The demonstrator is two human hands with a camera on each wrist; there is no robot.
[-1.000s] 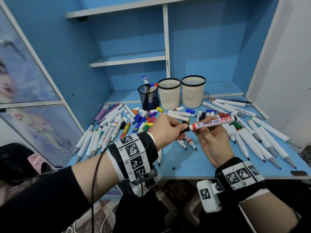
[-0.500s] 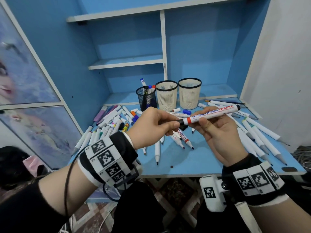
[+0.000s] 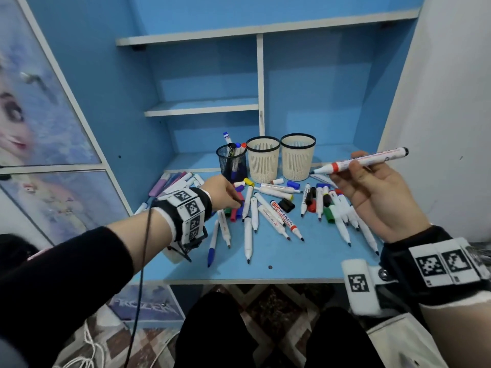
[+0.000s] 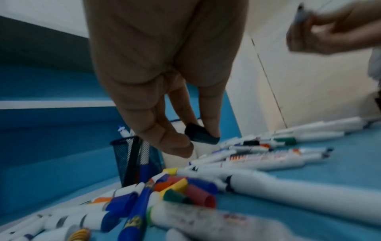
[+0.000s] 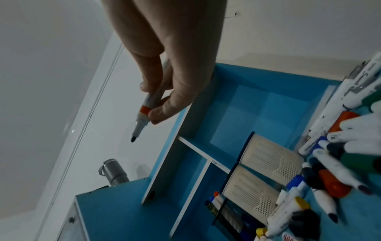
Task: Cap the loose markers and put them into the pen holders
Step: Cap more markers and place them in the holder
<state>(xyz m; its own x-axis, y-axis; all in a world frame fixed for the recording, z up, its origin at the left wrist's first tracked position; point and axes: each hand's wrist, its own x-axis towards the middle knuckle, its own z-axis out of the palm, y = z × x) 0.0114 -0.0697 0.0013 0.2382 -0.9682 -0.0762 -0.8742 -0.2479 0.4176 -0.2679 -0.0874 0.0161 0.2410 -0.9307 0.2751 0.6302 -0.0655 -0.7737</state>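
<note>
Pinching a black cap, left hand left the marker.

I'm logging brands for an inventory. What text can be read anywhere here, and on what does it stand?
"FROZEN": stylised letters on the lower cabinet panel.
Held marker in the right hand: red print along the barrel, too blurred to read.
Red-printed marker lying on the desk: lettering too small to read with certainty.
Wrist bands: square code tags only, no words.
</note>
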